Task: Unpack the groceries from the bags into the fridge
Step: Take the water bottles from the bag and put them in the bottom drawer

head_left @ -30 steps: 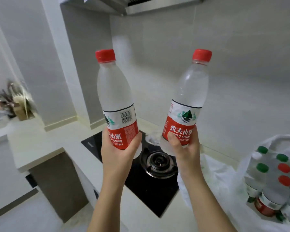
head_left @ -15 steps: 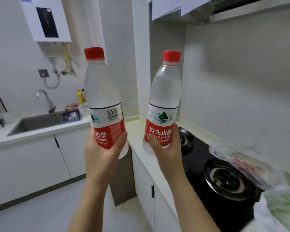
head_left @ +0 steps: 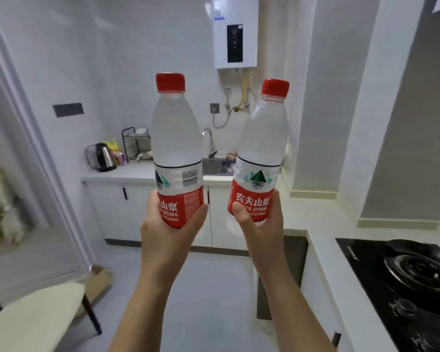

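I hold two clear water bottles with red caps and red-and-white labels upright in front of me at chest height. My left hand (head_left: 169, 231) grips the bottom of the left water bottle (head_left: 176, 146). My right hand (head_left: 261, 224) grips the base of the right water bottle (head_left: 263, 151), which tilts slightly to the right. No fridge or grocery bag is in view.
A black gas hob (head_left: 412, 283) is set in the white counter at the right. Straight ahead is a counter with a sink (head_left: 214, 166), a kettle (head_left: 101, 157) and a dish rack (head_left: 135, 143). A cream-cushioned stool (head_left: 33, 318) and a cardboard box (head_left: 97, 280) sit low at the left.
The view has swung left, away from the hob and the grocery bags toward the sink wall and doorway. Both bottles stay upright in my hands.
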Tool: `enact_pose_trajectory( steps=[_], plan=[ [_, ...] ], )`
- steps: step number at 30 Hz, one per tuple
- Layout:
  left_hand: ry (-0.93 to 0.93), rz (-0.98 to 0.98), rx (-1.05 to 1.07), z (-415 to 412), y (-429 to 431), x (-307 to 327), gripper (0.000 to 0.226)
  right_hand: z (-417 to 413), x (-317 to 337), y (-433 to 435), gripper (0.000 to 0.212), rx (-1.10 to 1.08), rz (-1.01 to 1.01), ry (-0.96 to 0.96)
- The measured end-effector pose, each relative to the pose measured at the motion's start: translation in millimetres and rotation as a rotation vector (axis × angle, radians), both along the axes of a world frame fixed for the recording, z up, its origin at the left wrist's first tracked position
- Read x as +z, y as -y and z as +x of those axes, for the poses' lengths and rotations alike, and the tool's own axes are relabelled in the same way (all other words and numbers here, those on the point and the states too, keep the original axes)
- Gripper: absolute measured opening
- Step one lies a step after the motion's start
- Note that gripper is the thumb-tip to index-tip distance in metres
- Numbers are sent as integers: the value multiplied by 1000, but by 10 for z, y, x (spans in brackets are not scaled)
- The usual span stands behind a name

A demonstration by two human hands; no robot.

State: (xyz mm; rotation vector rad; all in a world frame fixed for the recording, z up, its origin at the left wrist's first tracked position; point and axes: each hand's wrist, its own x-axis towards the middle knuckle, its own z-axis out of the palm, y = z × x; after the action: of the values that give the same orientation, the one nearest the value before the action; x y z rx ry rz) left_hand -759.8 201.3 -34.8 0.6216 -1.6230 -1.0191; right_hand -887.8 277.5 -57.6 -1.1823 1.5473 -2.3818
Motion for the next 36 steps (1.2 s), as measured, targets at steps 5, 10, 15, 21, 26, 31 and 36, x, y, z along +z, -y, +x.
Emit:
enact_pose_trajectory(
  steps=[5, 10, 15, 21, 26, 31, 36],
  plan=[
    [-16, -13, 235, 183, 56, 27, 44, 42, 84, 450, 54, 228, -24, -59],
    [-22, -46, 450, 403, -5, -3, 53, 236, 96, 660, 57, 471, -34, -58],
    [-37, -81, 633, 761, -171, 9, 52, 540, 126, 757, 52, 666, -48, -37],
    [-68, -125, 830, 1362, -540, 117, 57, 1218, 229, 709, 55, 875, -93, -47],
    [-55, -168, 974, 1917, -848, 332, 61, 1860, 378, 601, 62, 1036, -120, -49],
    [-41, -195, 1067, 2338, -1027, 519, 60, 2328, 572, 461, 66, 1122, -155, -38],
    [-57, -219, 1127, 2537, -1111, 582, 53, 2566, 646, 471, 73, 1171, -150, -32]
  ],
)
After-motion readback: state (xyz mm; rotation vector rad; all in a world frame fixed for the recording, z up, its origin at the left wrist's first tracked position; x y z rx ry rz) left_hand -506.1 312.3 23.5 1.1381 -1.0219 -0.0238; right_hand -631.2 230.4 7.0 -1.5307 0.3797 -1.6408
